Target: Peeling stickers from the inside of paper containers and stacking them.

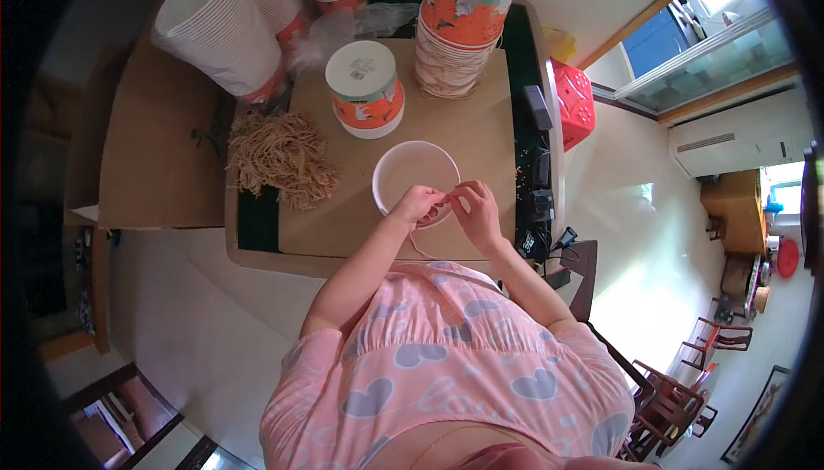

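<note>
An open white paper tub (403, 163) stands on the cardboard sheet in front of me, its mouth facing up. My left hand (419, 205) and my right hand (475, 210) meet above its near right rim, both with fingers pinched together. From under my left hand a thin tan cord (415, 247) trails toward the table's near edge, so the fingers appear closed on that cord. What my right fingertips pinch is too small to make out; it may be part of the same cord. A loose heap of tan cords (283, 159) lies to the left.
Behind the tub stands an orange-and-white tub with a green-rimmed lid (362, 84). A taller stack of tubs (455, 49) wound with cord is at the back right. Plastic-wrapped tub stacks (215, 28) and a cardboard box (159, 135) fill the left. Black adapters (539, 169) line the right edge.
</note>
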Motion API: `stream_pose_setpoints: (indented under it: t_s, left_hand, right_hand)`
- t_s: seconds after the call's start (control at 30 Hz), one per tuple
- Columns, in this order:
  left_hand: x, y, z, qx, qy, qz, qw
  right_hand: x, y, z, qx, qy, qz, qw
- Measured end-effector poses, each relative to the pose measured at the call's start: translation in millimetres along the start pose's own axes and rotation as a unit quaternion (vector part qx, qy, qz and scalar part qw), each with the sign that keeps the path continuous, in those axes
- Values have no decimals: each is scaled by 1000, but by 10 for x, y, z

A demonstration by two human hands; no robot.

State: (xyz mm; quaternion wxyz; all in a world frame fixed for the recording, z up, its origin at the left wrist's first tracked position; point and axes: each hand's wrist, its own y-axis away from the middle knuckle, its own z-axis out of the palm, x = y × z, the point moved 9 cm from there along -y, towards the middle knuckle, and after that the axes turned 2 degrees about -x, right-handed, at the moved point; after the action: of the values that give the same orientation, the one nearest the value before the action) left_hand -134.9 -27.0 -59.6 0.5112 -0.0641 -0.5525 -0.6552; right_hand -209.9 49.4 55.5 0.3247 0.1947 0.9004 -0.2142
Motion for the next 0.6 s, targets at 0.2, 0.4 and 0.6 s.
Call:
stream_pose_setpoints:
  t_s: [0.2, 0.4, 0.6]
  left_hand:
    - [-133, -52, -32, -18, 100, -25, 995]
    - [-98, -3, -2, -9, 127, -14, 992]
    - [-41, 31, -39, 15, 55, 18, 998]
  right_hand:
    - [-41, 141, -22, 72, 11, 15, 997]
    - [-12, 170, -43, 74, -16, 24, 997]
    - [167, 139, -13, 48, -88, 52, 994]
